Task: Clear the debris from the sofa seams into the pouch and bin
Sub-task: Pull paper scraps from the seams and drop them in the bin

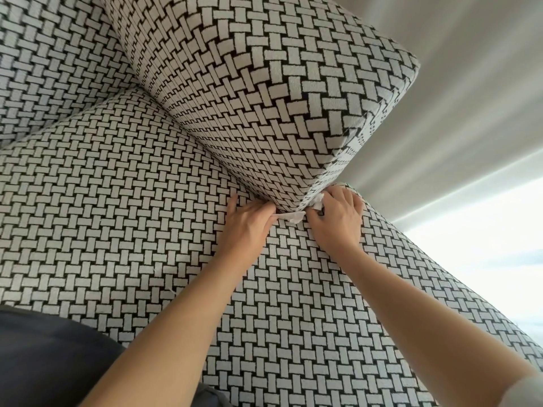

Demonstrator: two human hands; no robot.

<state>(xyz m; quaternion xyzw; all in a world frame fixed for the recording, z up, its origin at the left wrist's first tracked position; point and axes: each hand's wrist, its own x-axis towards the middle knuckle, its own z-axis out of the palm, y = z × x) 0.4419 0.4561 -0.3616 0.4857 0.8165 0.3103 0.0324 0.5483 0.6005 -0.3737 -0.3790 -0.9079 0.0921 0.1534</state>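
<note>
At the centre of the head view, just toward 4 o'clock, both hands meet at the sofa seam (211, 160), where the upper cushion's (264, 92) corner presses into the seat cushion (111, 207). The left hand (249, 227), reaching up from 6 o'clock, pinches one end of a white paper scrap (292, 216) that lies along the seam under the cushion corner. At 3 o'clock of that scrap, the right hand (335, 221) curls its fingers against a second white scrap (318, 202) wedged beside the corner; whether it actually grips it cannot be told. Dark cloth (50, 356) fills the 7 o'clock corner.
</note>
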